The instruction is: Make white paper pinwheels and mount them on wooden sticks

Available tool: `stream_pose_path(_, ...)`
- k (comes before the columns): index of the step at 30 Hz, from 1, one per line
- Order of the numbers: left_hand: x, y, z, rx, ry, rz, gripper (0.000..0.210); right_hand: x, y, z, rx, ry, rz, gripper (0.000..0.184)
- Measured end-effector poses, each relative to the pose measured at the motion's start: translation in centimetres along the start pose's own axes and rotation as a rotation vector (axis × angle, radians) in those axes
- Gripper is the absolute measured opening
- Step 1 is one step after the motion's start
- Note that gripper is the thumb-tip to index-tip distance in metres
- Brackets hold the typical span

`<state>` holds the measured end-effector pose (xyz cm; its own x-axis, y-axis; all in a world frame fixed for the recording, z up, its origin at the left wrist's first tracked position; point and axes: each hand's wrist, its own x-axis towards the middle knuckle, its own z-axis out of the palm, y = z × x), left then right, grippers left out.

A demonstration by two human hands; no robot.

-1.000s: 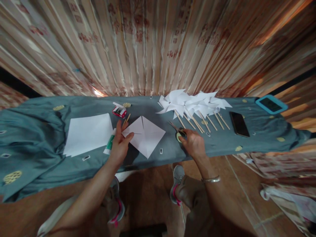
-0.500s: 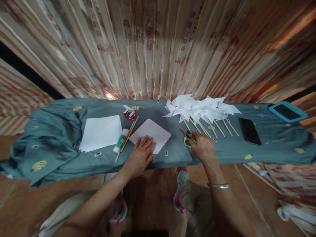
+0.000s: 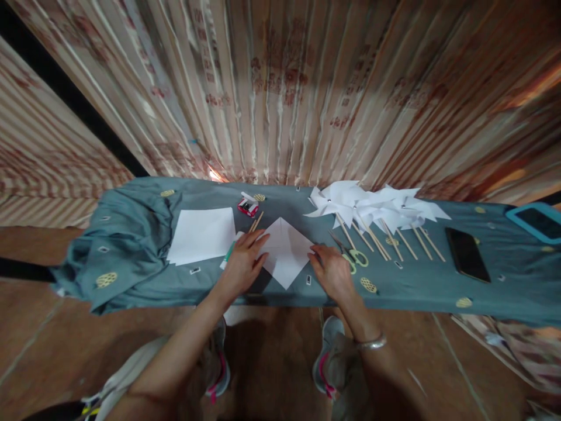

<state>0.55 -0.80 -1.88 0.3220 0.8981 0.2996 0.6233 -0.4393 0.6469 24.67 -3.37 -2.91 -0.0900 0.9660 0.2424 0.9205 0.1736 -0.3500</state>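
A square white sheet of paper (image 3: 287,251) with crease lines lies turned like a diamond on the cloth. My left hand (image 3: 243,262) is closed at its left corner, thumb and fingers on the edge. At the right corner, my right hand (image 3: 332,272) pinches the paper between thumb and fingers. Just beyond my right hand lie scissors (image 3: 358,258) with light green handles, blades apart. Partly hidden by my left hand are a green and white glue stick (image 3: 227,255) and thin wooden sticks (image 3: 259,220).
White paper pinwheels (image 3: 377,204) on wooden sticks lie in a row at the back right. A stack of white paper (image 3: 201,234) is on the left, near a small red and white item (image 3: 248,206). A phone (image 3: 467,254) and a blue-framed tablet (image 3: 537,222) rest farther right.
My right hand has let go of the scissors, now lying on the cloth, and moved left to the paper's right corner. My left hand has shifted from the paper's lower part to its left corner.
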Motion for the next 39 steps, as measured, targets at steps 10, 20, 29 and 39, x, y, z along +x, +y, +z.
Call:
stream_pose_path(10,-0.4,-4.3,-2.9,0.016,0.097,-0.288,0.036,0.8,-0.8,0.5,0.059,-0.007,-0.006,0.027)
stream_pose_path(20,0.1,-0.6,-4.3,-0.852,0.33,-0.537,0.059,0.7,-3.3,0.5,0.55,-0.023,0.117,0.024)
stream_pose_path(29,0.1,3.9,-0.4,-1.347,0.204,-0.633,0.036,0.7,-6.2,0.7,1.62,-0.326,0.437,0.047)
stream_pose_path(39,1.2,3.1,-0.5,-1.322,0.293,-0.651,0.022,0.5,-1.9,-0.7,1.759,-0.211,0.627,0.033)
